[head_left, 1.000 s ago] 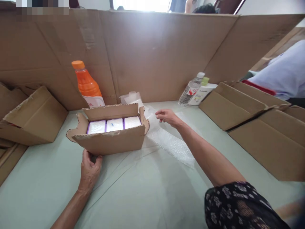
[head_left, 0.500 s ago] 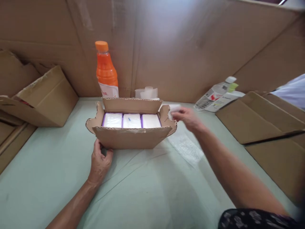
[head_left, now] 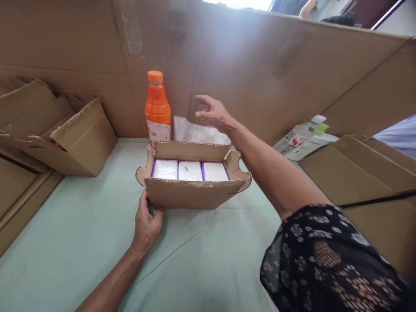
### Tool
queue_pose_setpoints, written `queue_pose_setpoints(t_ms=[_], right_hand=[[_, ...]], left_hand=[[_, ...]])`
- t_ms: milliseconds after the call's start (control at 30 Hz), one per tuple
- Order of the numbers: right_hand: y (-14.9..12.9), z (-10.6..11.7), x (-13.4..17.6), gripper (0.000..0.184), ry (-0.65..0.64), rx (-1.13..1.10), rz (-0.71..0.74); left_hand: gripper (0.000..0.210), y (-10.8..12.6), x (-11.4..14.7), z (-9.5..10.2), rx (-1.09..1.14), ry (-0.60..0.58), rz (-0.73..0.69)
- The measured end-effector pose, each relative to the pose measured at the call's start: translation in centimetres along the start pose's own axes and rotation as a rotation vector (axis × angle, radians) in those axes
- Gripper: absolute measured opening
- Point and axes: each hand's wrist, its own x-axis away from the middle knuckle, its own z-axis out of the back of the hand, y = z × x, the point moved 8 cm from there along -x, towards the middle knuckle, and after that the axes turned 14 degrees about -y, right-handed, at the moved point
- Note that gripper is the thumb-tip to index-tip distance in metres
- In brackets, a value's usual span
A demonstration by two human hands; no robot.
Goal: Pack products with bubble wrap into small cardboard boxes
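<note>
Three packs (head_left: 191, 173) already fill the box (head_left: 182, 195), flaps (head_left: 191, 151) unclosed; your left hand (head_left: 148, 222) touches its near-left corner, grip unclear, while your right hand (head_left: 214, 113), spread and released, hangs by wrap (head_left: 195, 131) behind it.

open box (head_left: 191, 195) was matt cardboard, edges rough and corrugated. white packs (head_left: 191, 172) inside looked film-wrapped, slightly glossy. bubble wrap (head_left: 199, 133) was translucent plastic, bumpy. orange bottle (head_left: 157, 106) looked smooth, glossy plastic. table cover (head_left: 208, 255) was matt, creased. sleeve (head_left: 312, 255) was thin cloth, lacy patches.
</note>
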Motion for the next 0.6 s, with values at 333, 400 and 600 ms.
queue_pose_setpoints(t_ms=[333,400,600], right_hand=[[5.8,-3.8,26.6,0.034,0.218,-0.208,-0.377],[6.3,-8.2,28.9,0.039,0.145,-0.256,-0.360],[5.8,-13.7,27.2,0.054,0.110,-0.211,-0.259]], left_hand=[[0.058,0.3,0.0,0.2,-0.013,0.011,0.002],[0.054,0.3,0.1,0.3,-0.023,0.003,-0.022],[0.043,0.3,-0.5,1.1,-0.067,0.005,-0.048]])
